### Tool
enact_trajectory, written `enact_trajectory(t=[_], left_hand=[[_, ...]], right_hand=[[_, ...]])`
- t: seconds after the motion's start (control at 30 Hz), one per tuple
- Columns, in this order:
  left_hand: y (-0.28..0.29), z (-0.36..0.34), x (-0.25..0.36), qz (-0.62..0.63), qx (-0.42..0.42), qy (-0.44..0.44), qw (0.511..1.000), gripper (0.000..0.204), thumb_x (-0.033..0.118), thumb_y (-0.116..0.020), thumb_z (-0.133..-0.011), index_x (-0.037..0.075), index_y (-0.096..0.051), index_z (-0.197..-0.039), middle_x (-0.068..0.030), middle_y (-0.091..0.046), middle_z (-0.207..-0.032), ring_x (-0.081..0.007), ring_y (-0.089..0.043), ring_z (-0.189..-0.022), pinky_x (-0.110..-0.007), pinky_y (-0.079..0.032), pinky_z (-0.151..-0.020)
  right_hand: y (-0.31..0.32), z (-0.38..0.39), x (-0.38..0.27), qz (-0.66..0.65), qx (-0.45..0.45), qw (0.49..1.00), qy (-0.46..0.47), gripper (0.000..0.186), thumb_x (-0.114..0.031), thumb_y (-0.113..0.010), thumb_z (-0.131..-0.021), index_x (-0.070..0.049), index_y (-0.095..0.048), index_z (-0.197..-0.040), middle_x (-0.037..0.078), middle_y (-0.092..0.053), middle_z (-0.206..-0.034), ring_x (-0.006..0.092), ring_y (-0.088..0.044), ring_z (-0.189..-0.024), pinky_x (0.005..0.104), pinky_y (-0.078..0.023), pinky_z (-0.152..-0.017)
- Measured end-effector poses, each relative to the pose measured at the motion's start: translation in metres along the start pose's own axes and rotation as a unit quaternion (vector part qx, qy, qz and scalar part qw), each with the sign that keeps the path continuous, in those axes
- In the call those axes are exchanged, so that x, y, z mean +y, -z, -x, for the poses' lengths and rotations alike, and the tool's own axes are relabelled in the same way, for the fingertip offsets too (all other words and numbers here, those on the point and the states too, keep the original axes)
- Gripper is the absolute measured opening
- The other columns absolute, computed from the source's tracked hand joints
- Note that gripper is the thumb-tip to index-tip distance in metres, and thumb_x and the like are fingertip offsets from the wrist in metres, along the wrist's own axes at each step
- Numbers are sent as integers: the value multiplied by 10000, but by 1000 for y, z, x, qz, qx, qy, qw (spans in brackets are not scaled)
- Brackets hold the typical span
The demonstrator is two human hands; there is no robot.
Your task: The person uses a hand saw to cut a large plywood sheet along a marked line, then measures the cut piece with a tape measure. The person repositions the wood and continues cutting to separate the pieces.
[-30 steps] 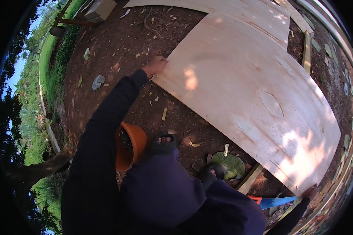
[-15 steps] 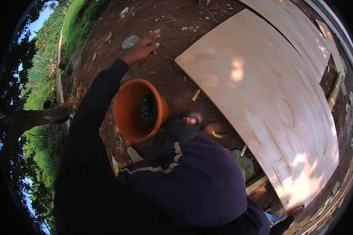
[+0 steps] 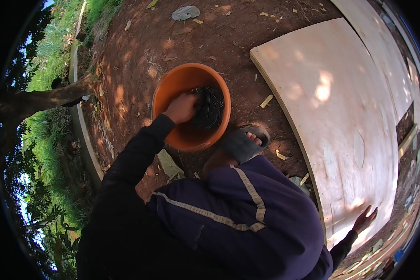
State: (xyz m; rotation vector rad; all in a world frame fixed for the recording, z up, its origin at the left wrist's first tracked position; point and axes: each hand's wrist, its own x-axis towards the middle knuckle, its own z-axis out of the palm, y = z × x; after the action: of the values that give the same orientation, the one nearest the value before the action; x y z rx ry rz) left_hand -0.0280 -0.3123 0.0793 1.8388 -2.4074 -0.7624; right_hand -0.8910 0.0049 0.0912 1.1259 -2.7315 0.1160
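Observation:
My left hand [image 3: 182, 108] is down inside an orange plastic bucket [image 3: 162, 106] that stands on the dirt. Its fingers are blurred and partly hidden, right at a dark bundle [image 3: 211, 108] with thin metal pieces, maybe nails, on the bucket's bottom. Far over at the lower right, my right hand [image 3: 365, 220] is open above or on the near end of a plywood sheet [image 3: 331, 116], with fingers apart; I cannot tell if it touches.
A second plywood sheet [image 3: 382, 46] lies beyond the first. My sandaled foot [image 3: 247, 142] is close beside the bucket. Dry leaves and wood scraps [image 3: 266, 101] dot the soil, and a tree trunk [image 3: 56, 96] reaches in from the left.
My left hand has come from above the ground beyond the bucket down into it. The right hand has shifted from the sheet's near corner further over the plywood. The view has turned.

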Motion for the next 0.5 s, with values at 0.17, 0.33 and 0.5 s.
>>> enact_trajectory(t=[0.17, 0.33, 0.5], left_hand=[[2, 17, -2, -6, 161, -3, 987, 334, 6, -637, -812, 8, -677, -1144, -223, -717, -1024, -468, -672, -1003, -543, -527, -938], [7, 19, -15, -183, -71, 121, 973, 174, 74, -610, -884, 44, -688, -1037, -240, -693, -981, -457, -682, -987, -534, -554, -879], [-28, 15, -23, -234, -84, 125, 960, 219, 150, -497, -980, 58, -694, -953, -220, -713, -967, -424, -707, -940, -543, -556, -843]], right_hand=[[-12, -9, -100, -53, -33, 994, 94, 607, -436, -503, -1086, -26, -458, -1531, 199, -423, -1586, 363, -421, -1465, 470, -400, -1188], [-7, 12, -151, -75, -20, 990, 119, 566, -394, -511, -1094, -38, -457, -1530, 195, -394, -1606, 362, -396, -1482, 473, -403, -1192], [4, 56, -164, -107, -34, 985, 132, 495, -257, -589, -1049, -48, -498, -1488, 212, -441, -1570, 392, -436, -1446, 471, -412, -1170]])
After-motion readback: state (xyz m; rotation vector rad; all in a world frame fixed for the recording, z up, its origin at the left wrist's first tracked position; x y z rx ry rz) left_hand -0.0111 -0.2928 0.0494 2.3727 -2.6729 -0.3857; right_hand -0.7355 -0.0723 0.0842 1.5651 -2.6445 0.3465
